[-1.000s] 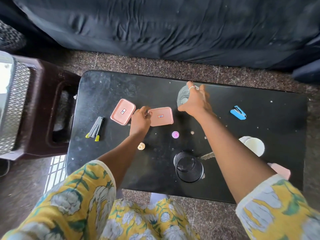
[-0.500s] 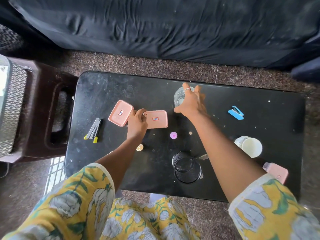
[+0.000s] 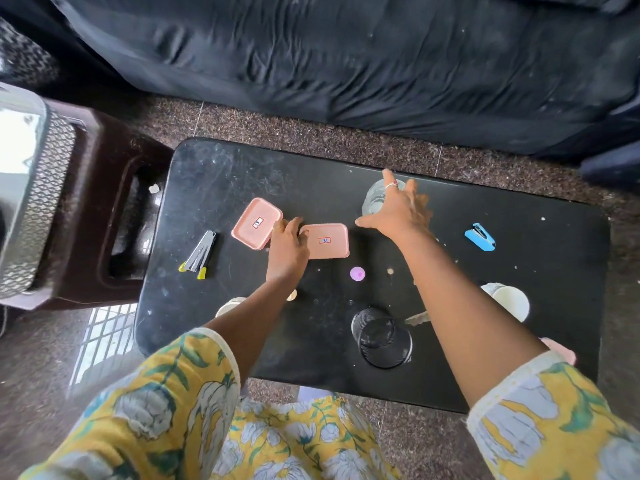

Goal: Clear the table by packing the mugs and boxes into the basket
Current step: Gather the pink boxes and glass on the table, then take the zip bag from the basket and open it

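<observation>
Right hand (image 3: 398,213) splayed open over clear glass (image 3: 374,202) near table (image 3: 214,174) far edge; I feared knocking it off. Left hand (image 3: 287,247) at pink box (image 3: 329,241), grasp unclear.

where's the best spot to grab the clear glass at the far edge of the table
Wrap the right hand round the side wall of the clear glass, coming from the near side, where that open hand is. The glass looks upright and round, with bare table either side, so a side grasp should fit.
</observation>
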